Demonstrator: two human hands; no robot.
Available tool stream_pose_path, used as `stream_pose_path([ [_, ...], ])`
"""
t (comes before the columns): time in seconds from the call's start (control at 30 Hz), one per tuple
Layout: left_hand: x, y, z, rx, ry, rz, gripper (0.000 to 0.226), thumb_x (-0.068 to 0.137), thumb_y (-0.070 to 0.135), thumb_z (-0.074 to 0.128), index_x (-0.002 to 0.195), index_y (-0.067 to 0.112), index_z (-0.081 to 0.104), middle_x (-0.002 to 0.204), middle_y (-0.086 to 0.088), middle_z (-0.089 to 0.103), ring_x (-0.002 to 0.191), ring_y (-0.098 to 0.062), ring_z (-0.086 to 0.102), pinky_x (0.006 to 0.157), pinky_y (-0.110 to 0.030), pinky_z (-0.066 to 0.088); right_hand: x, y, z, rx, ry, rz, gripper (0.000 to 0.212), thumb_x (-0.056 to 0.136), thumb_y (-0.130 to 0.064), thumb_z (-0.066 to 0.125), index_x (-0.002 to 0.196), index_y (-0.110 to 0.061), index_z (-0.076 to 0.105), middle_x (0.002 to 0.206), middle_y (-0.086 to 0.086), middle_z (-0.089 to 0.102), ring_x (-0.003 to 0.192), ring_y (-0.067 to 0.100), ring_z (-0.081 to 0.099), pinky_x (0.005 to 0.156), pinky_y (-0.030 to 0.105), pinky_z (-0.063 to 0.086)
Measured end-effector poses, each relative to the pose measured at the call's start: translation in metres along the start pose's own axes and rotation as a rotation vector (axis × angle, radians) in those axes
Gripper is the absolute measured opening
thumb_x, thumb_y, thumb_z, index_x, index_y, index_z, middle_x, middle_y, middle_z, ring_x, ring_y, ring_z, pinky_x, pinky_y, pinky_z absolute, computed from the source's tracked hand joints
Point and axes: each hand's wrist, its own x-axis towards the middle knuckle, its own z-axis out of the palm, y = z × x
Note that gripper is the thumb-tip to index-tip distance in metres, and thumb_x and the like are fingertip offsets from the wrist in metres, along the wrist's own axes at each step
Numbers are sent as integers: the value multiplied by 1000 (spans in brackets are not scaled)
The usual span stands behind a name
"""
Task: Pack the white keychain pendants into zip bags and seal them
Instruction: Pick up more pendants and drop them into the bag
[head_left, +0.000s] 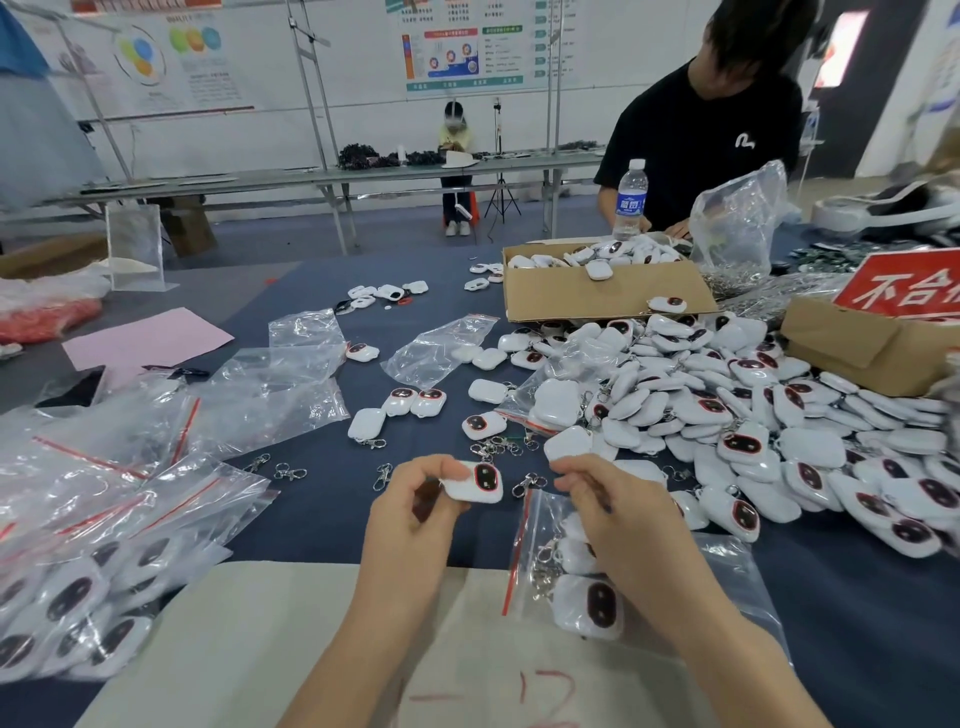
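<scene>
Table (322, 519): dark cloth, with everything laid out in an arc around you so each reach is short.

Loose pile (753, 415) of white pendants at 2–3 o'clock, on your right-hand side for feeding. Packed bags (78, 597) stacked at 8–9 o'clock, out of the work zone.

Open zip bag (535, 525) lies at 5 o'clock of centre, red zip strip facing 9 o'clock toward your other hand. Several pendants are already inside and it is not sealed.

Right hand (608, 499): fingers curled over the bag, and it looks like you pinch the top corner of the mouth to keep it open. The film is clear, so that's a judgement.

Left hand (415, 512): thumb and fingers grip 1 pendant (480, 483) by its edge, dark face up, just beside the mouth. It looks ready to slide in.

A loose clasp (527, 483) sits between your hands and could snag the mouth.
</scene>
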Motion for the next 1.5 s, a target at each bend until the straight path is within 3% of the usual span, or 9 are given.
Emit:
stream_pose_path([
  [0.23, 0, -7, -4, 248, -246, -10, 33, 97, 6, 56, 95, 38, 67, 91, -1, 73, 84, -36, 62, 85, -53, 51, 2, 3, 0, -154, -118, 50, 26, 103, -35, 48, 121, -39, 65, 101, -19, 69, 97, 1, 59, 79, 22, 39],
  [0.4, -8, 1, -5, 251, -384, -36, 28, 84, 29, 49, 104, 37, 67, 75, 8, 67, 67, -22, 47, 64, -24, 39, 2, -2, -2, -172, -159, 21, 23, 102, -36, 50, 117, -39, 66, 101, -20, 70, 101, 2, 60, 90, 28, 47],
  [0.5, -10, 4, -2, 227, -438, -74, 19, 92, 38, 55, 106, 36, 68, 87, -7, 71, 74, -29, 57, 73, -32, 45, 2, -4, -2, -201, -175, 1, 22, 103, -36, 48, 115, -37, 67, 108, -16, 70, 106, 8, 59, 97, 37, 46],
  [0.83, -20, 13, 19, 197, -311, -114, 14, 99, 30, 62, 102, 33, 76, 95, 14, 76, 80, -2, 68, 76, -15, 51, 2, -5, 3, -233, -137, -16, 24, 103, -35, 46, 114, -36, 68, 109, -13, 70, 107, 11, 59, 97, 39, 44],
  [0.9, -26, 13, 25, 177, -334, -109, 14, 99, 33, 64, 109, 34, 74, 96, 14, 74, 83, -5, 68, 80, -22, 54, 2, -5, 4, -215, -131, -13, 24, 103, -34, 47, 114, -36, 68, 108, -13, 70, 107, 11, 59, 97, 39, 44],
  [1.03, -33, 10, 33, 309, -335, -19, 27, 96, 40, 65, 121, 45, 57, 94, 10, 71, 76, -4, 66, 75, -22, 52, 0, -5, 3, -126, -95, 1, 23, 102, -30, 50, 115, -36, 69, 104, -18, 70, 103, 3, 61, 96, 32, 46],
  [1.17, -37, 10, 34, 365, -371, -17, 33, 87, 63, 56, 119, 55, 50, 105, 20, 71, 102, 1, 63, 90, -23, 50, 1, -3, 4, 1, -81, 36, 21, 100, -28, 54, 108, -41, 69, 90, -23, 71, 90, -8, 62, 79, 12, 45],
  [1.37, -35, 7, 35, 318, -276, 15, 17, 99, 25, 57, 106, 40, 62, 79, 5, 72, 66, -9, 59, 73, -29, 51, 3, -4, 0, 202, -36, 87, 32, 100, -15, 49, 101, -42, 68, 90, -27, 72, 78, 1, 65, 69, 17, 47],
  [1.5, -32, 3, 32, 278, -284, -4, 22, 97, 18, 59, 106, 37, 64, 83, 3, 74, 74, -20, 64, 76, -35, 53, 8, -5, -16, 238, 202, 91, 31, 102, -15, 50, 103, -40, 68, 98, -20, 73, 76, 8, 62, 71, 16, 48],
])
